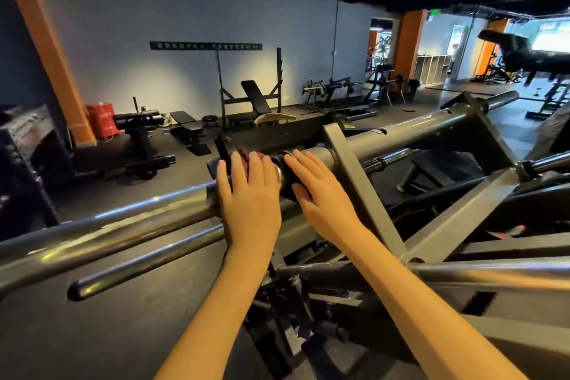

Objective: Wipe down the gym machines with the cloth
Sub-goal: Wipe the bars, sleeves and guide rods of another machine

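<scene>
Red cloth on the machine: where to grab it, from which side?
Likely from above, at the bunched far edge of the red cloth showing past the left hand. That hand lies flat over the rest, pressing it on the machine frame; curling its fingers down would gather it. The right hand rests beside it on the black collar.

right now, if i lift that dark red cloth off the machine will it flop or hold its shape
Probably floppy: the cloth shows a crumpled edge past the left hand. Likely light, since flat fingers alone pin it. It could slip on the glossy metal bar, so pinch it firmly.
</scene>
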A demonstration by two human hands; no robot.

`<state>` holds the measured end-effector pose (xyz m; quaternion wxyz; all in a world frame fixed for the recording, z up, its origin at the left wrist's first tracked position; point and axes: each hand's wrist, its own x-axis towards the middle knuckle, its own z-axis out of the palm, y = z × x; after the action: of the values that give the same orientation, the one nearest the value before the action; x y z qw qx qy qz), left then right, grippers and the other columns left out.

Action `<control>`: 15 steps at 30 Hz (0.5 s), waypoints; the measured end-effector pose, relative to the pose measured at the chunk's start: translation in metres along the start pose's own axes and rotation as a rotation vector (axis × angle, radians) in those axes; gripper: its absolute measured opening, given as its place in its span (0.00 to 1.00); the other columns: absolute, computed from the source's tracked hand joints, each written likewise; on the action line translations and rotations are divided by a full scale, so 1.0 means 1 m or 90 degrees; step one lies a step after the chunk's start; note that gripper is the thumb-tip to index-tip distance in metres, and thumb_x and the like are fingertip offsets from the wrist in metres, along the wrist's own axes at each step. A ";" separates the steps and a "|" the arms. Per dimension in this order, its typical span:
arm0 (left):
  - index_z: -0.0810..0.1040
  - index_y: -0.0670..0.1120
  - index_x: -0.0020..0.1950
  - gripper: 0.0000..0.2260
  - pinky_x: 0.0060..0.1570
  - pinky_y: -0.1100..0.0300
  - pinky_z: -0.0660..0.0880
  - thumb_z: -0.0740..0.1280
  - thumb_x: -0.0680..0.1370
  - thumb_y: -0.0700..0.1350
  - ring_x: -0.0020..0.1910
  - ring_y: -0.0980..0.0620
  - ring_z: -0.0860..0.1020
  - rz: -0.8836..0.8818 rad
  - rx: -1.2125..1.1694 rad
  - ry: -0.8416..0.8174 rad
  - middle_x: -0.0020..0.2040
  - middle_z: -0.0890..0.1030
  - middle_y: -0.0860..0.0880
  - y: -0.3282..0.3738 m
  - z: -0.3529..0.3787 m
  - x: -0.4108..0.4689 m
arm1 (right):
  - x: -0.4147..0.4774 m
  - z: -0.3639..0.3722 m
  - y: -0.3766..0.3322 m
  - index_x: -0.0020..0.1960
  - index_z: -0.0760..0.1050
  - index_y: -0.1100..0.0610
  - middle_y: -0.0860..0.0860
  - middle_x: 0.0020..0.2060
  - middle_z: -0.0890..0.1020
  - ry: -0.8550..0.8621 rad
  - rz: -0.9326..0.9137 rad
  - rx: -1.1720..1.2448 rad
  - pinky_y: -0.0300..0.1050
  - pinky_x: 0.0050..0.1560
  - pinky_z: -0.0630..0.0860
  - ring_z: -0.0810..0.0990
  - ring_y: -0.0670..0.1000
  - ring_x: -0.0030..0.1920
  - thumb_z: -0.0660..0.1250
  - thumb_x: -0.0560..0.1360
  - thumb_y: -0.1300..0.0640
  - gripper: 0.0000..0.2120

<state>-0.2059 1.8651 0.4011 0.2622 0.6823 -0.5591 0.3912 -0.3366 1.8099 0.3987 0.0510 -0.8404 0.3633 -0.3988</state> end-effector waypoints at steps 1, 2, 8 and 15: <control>0.73 0.42 0.67 0.22 0.70 0.41 0.60 0.71 0.75 0.46 0.67 0.38 0.72 0.008 0.010 -0.016 0.65 0.76 0.41 0.007 0.001 0.005 | 0.001 -0.001 0.002 0.77 0.60 0.51 0.49 0.76 0.62 0.001 -0.012 -0.019 0.47 0.76 0.54 0.54 0.49 0.77 0.61 0.81 0.59 0.26; 0.72 0.42 0.68 0.24 0.70 0.41 0.62 0.71 0.75 0.47 0.67 0.38 0.72 0.016 0.013 -0.030 0.65 0.76 0.41 0.011 0.001 0.008 | 0.001 -0.002 0.003 0.76 0.60 0.51 0.49 0.76 0.62 0.001 -0.022 -0.031 0.49 0.76 0.55 0.56 0.49 0.77 0.61 0.80 0.59 0.26; 0.74 0.42 0.66 0.22 0.71 0.40 0.56 0.67 0.72 0.39 0.66 0.38 0.72 -0.011 -0.040 0.020 0.63 0.77 0.41 -0.040 -0.017 -0.022 | 0.001 0.003 0.007 0.76 0.62 0.51 0.50 0.75 0.64 0.015 -0.017 0.018 0.54 0.76 0.57 0.57 0.50 0.76 0.63 0.79 0.60 0.26; 0.70 0.43 0.70 0.23 0.71 0.42 0.59 0.65 0.75 0.43 0.68 0.38 0.70 0.024 0.034 -0.041 0.67 0.74 0.42 -0.010 -0.010 -0.005 | 0.000 0.011 0.005 0.75 0.63 0.52 0.50 0.74 0.65 0.043 -0.006 0.045 0.57 0.75 0.58 0.57 0.50 0.76 0.63 0.79 0.61 0.26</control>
<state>-0.1990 1.8780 0.4030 0.2183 0.6906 -0.5693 0.3890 -0.3318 1.8040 0.3897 0.0663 -0.8260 0.3464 -0.4397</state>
